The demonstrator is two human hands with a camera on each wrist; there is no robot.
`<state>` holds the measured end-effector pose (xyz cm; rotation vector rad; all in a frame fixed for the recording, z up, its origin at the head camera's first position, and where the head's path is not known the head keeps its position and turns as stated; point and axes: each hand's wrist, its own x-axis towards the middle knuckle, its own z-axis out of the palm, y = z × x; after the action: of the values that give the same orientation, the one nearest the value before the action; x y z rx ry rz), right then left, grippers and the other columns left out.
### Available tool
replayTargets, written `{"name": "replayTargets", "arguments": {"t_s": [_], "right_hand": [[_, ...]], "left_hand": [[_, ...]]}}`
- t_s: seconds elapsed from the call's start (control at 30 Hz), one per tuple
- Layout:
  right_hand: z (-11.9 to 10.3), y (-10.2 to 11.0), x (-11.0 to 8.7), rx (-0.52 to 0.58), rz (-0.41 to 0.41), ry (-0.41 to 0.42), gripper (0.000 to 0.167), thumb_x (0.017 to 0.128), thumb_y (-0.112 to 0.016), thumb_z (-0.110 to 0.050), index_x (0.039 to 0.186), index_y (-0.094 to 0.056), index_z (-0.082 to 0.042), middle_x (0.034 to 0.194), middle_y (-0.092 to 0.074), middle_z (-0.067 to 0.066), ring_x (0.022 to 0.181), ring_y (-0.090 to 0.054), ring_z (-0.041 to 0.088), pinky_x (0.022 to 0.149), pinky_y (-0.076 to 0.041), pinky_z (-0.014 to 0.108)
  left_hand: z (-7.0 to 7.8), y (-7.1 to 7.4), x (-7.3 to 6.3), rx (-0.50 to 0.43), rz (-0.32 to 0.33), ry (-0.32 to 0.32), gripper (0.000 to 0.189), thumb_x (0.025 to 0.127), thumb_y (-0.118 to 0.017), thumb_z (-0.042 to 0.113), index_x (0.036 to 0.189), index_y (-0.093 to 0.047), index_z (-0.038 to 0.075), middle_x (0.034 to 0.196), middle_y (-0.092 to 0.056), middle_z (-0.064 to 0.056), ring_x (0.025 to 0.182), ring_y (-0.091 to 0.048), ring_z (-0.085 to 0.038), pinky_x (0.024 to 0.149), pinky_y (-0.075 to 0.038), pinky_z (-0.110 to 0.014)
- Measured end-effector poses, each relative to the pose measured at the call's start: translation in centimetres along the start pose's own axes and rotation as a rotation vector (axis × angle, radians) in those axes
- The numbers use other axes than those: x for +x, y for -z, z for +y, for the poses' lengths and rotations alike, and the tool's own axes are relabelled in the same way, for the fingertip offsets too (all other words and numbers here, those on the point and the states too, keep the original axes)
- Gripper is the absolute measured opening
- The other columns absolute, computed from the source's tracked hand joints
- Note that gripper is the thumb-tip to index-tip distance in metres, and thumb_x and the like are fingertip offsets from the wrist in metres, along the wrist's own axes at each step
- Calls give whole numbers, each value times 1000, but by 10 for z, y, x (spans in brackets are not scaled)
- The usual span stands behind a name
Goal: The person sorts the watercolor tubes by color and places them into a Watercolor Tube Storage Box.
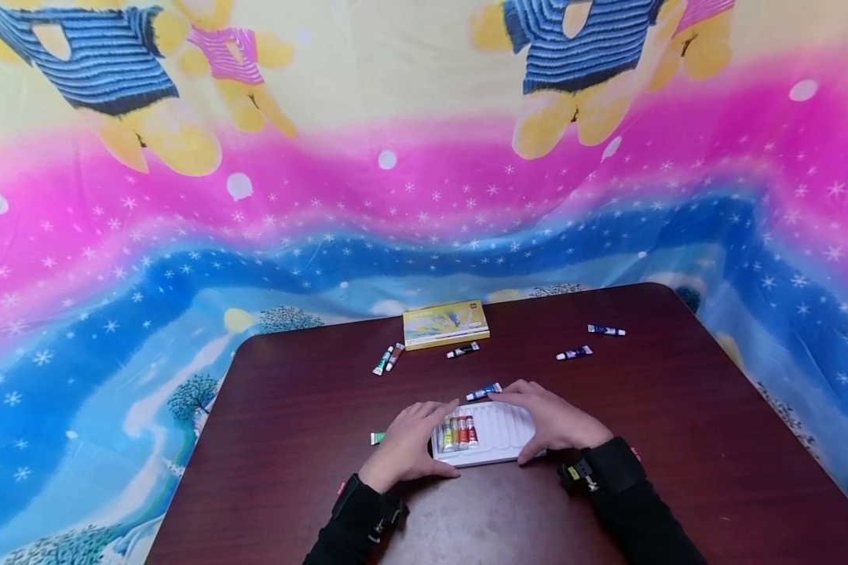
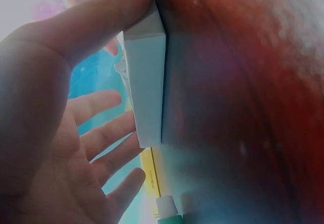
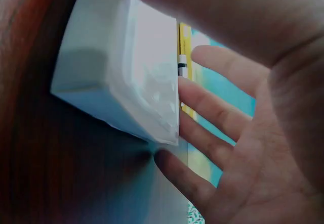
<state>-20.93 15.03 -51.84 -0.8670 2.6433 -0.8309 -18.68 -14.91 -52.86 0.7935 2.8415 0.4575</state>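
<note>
A white plastic tray (image 1: 502,435) with moulded slots lies on the table before me, and several paint tubes (image 1: 459,433), yellow to red, fill slots at its left side. My left hand (image 1: 406,447) holds the tray's left end, thumb at the near edge and fingers toward the far edge. At the opposite end my right hand (image 1: 558,417) grips the tray the same way, with its fingers spread in the right wrist view. A blue paint tube (image 1: 484,391) lies just behind the tray. Left of it is a green-ended tube (image 1: 378,438), partly hidden by my left hand.
A yellow box (image 1: 447,326) lies near the table's back edge. Around it are a green tube (image 1: 383,361), a reddish-brown tube (image 1: 395,357) and a black tube (image 1: 462,350). Two dark blue tubes (image 1: 574,353) lie at the back right. A patterned curtain (image 1: 424,196) hangs behind.
</note>
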Motion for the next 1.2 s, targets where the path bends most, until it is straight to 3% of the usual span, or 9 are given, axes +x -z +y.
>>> {"name": "replayTargets", "arguments": {"t_s": [0.3,0.63,0.9,1.03,1.2], "right_hand": [[3,3,-1,39,-16,-24,98,67,-99,-31,151,-54,-12,138,-55,9,121,-52,27,100,-52,48],[4,4,-2,54,-26,-32,97,68,-99,-31,151,-54,-12,138,-55,9,121,-52,27,100,-51,48],[2,5,-1,33,-15,-17,97,72,-96,-34,155,-50,-14,139,-56,11,121,-53,28,100,-52,49],[8,7,-3,11,62,-29,83,84,-88,-34,155,-50,-14,142,-57,12,125,-57,30,102,-53,50],[31,17,-3,-42,320,-94,59,95,-76,-21,150,-56,-11,143,-61,18,134,-54,41,108,-47,58]], "left_hand": [[-1,2,0,-29,-9,9,112,71,-87,65,163,-34,28,153,-53,-1,143,-47,-26,120,-37,-52],[-6,5,-2,-37,-39,-23,112,71,-89,61,162,-37,21,160,-46,0,147,-44,-23,120,-39,-50],[-8,4,-2,-61,-45,-6,107,72,-90,58,160,-41,19,155,-50,-1,144,-47,-24,117,-41,-51],[-9,2,-2,-59,-46,1,107,73,-89,58,160,-40,20,155,-50,0,144,-46,-23,118,-40,-50],[-8,1,-1,-60,-44,-3,106,74,-89,58,160,-40,20,154,-51,0,143,-47,-23,118,-40,-50]]}}
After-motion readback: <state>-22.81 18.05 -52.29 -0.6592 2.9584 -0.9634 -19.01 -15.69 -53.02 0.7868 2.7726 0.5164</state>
